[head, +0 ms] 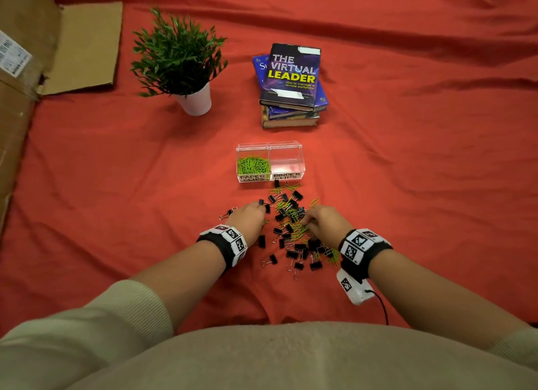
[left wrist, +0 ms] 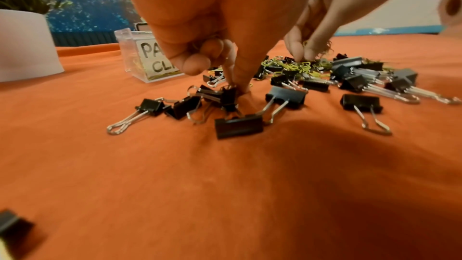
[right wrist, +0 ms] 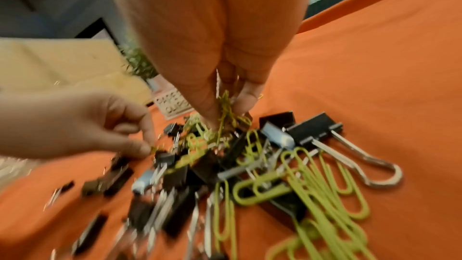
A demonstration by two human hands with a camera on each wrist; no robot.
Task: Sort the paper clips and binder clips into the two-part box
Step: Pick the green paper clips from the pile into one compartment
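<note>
A clear two-part box point(head: 300, 156) stands on the red cloth. Its left part, labelled PAPER CLIPS, holds green paper clips point(head: 252, 165); the right part, labelled BINDER CLIPS, looks empty. In front of it lies a mixed pile of black binder clips point(head: 294, 248) and green paper clips point(head: 297, 232). My left hand point(head: 262, 206) is at the pile's left edge and pinches a black binder clip point(left wrist: 228, 95) between fingertips point(left wrist: 242, 86). My right hand point(head: 306, 218) is over the pile's middle and pinches a small bunch of green paper clips point(right wrist: 225, 106).
A green plant in a white pot point(head: 195, 101) stands at the back left. A stack of books point(head: 292, 84) lies behind the box. A cardboard box point(head: 26, 69) fills the far left. Stray binder clips point(left wrist: 361, 103) lie around the pile.
</note>
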